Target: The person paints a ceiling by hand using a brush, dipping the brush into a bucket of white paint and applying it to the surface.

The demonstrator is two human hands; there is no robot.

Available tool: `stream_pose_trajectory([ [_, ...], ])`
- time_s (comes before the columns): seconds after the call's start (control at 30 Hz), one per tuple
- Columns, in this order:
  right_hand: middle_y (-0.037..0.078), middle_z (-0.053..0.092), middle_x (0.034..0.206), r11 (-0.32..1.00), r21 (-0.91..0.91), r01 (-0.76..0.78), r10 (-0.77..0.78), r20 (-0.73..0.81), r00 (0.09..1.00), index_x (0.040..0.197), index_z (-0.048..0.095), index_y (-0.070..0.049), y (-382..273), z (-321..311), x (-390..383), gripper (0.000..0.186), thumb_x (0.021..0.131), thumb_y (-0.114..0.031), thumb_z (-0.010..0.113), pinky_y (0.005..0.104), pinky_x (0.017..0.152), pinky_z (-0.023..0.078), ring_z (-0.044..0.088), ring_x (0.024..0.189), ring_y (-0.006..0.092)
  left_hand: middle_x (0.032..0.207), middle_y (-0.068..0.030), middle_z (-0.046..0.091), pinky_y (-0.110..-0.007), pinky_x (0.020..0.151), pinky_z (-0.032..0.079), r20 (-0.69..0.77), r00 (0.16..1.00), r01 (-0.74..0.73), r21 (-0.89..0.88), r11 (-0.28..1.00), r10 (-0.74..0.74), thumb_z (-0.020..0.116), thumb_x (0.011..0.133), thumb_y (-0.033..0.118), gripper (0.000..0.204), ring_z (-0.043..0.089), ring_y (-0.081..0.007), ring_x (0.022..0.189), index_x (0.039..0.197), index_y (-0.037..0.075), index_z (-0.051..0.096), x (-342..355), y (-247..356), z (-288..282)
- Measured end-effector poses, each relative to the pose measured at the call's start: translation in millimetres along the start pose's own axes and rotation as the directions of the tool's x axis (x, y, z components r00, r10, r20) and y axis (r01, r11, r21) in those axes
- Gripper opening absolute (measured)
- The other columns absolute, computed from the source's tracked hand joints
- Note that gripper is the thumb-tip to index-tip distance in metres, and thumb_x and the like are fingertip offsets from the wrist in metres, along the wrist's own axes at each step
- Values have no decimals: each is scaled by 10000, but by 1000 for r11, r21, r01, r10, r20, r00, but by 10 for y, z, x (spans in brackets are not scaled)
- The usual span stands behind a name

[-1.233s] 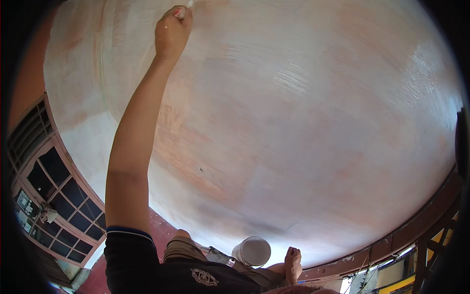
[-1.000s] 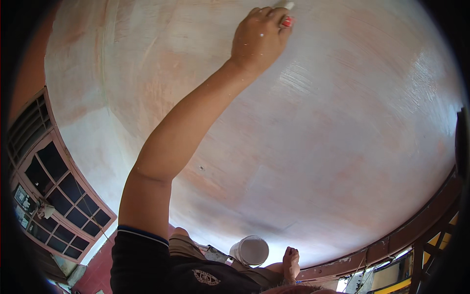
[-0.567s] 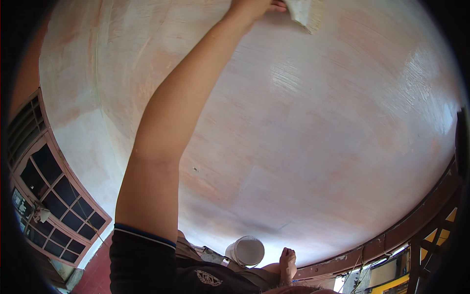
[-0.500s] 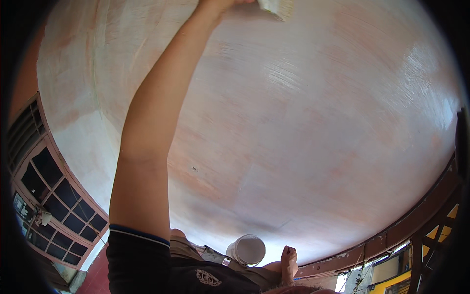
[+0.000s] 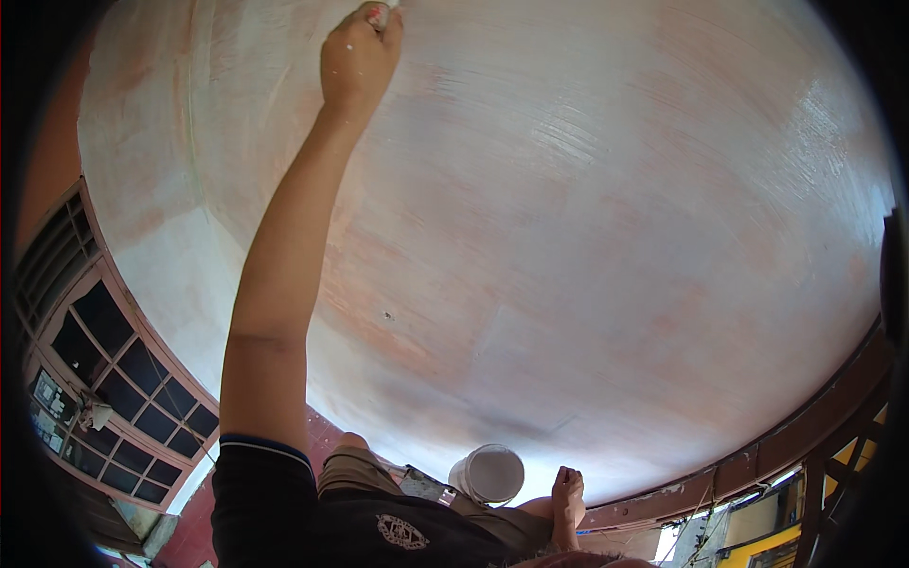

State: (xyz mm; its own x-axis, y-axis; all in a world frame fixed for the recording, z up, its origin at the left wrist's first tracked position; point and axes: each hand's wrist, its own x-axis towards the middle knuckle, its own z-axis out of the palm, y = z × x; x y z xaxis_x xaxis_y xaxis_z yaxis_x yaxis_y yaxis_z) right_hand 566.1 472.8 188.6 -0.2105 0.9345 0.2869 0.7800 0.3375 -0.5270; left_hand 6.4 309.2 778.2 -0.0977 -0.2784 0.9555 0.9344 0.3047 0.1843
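Observation:
My left hand [image 5: 360,57] is raised against the large wall [image 5: 587,246] at the top of the view. Its fingers are closed round a paintbrush [image 5: 381,15], of which a pale part with red marks shows; the bristles lie beyond the top edge. White specks dot the back of this hand. The wall carries streaky, partly wet whitish paint over an orange-pink base. Low on the right, my right hand [image 5: 568,490] is closed beside my bent leg. What it holds, if anything, is hidden. A white bucket [image 5: 492,473] stands or hangs just left of it.
A window with dark panes and a pinkish frame [image 5: 123,379] stands on the left. Below it lies a red floor [image 5: 194,530]. A dark brown beam [image 5: 739,470] curves along the lower right, with yellow structures [image 5: 772,549] beyond. The wall has a small hole [image 5: 387,315].
My left hand has moved left and down along the wall, taking the paintbrush with it. The brush's bristles have left the view. The whole scene has shifted slightly to the right.

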Motion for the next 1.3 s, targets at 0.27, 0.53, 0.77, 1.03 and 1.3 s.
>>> stream_pose_trajectory([
  [0.27,259,713,992,999,-37,36,-35,39,999,965,743,42,86,165,38,347,1007,-258,573,516,845,534,673,893,440,921,-136,724,-394,707,591,20,981,-151,-559,815,195,780,900,152,205,695,-307,847,1044,37,692,-1020,1548,-157],
  [0.53,253,705,952,1000,-6,-24,24,17,1000,947,724,47,139,139,-73,329,1004,-252,597,506,806,534,670,874,439,965,-76,763,-245,737,566,511,841,537,-747,393,-177,745,984,228,286,711,-90,815,1088,-38,734,-985,872,-265],
  [0.77,245,697,952,999,-35,7,-6,42,999,996,719,37,172,134,17,329,1026,-250,561,492,778,534,689,843,412,985,-110,774,-289,763,575,287,884,457,-374,807,-368,757,968,302,363,751,-157,838,1116,-29,737,-647,-1063,-443],
  [1.03,197,680,893,978,162,-131,137,-27,990,1024,735,11,523,126,44,289,1032,-234,582,426,682,548,685,719,296,847,-162,749,-350,697,552,15,980,200,-114,973,-199,660,998,170,183,719,-259,751,1017,7,741,-873,-1304,-530],
  [1.3,201,681,874,998,-59,25,-26,-15,1000,949,736,26,521,187,-13,307,1012,-249,615,460,706,533,666,745,339,1047,-127,729,-389,769,580,57,998,46,-189,981,-36,795,880,86,247,692,-300,916,1106,39,705,-2087,21,-527],
])
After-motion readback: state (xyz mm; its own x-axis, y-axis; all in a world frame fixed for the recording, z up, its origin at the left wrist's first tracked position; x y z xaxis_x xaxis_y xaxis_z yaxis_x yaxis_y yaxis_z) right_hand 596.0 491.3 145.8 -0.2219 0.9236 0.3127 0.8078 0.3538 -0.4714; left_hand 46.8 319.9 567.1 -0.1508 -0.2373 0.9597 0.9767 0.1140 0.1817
